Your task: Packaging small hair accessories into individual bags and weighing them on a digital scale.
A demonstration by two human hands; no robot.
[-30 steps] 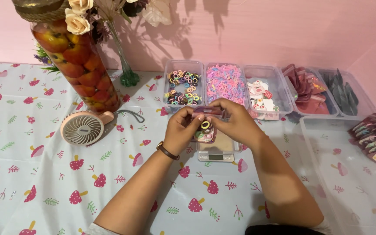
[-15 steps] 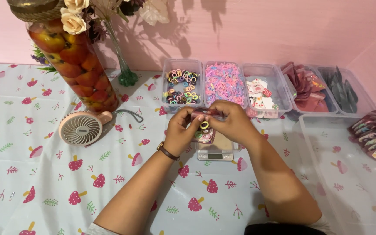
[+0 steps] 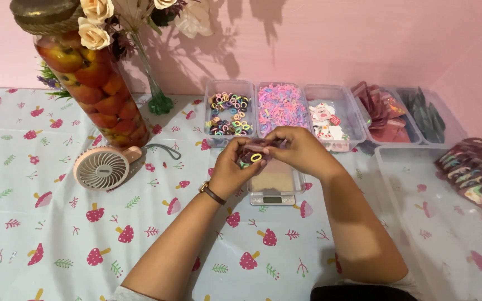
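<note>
Both of my hands meet above a small digital scale [image 3: 273,187] on the table. My left hand [image 3: 231,170] and my right hand [image 3: 299,150] together pinch a small clear pouch [image 3: 255,154] with several colourful hair ties inside it; a yellow ring shows through. The pouch sits just over the scale's tan platform. Behind my hands stands a clear box of mixed-colour hair ties [image 3: 229,113] and a clear box of pink and purple bands [image 3: 280,106].
A small pink fan [image 3: 103,167] lies at the left beside a tall jar of orange fruit [image 3: 95,89] topped with flowers. More clear boxes [image 3: 330,120] line the back; a large clear lid [image 3: 442,223] and packed pouches [image 3: 472,175] sit right.
My hands have stayed over the scale, shifting slightly as the fingers work at the top of the pouch. Nothing else has moved.
</note>
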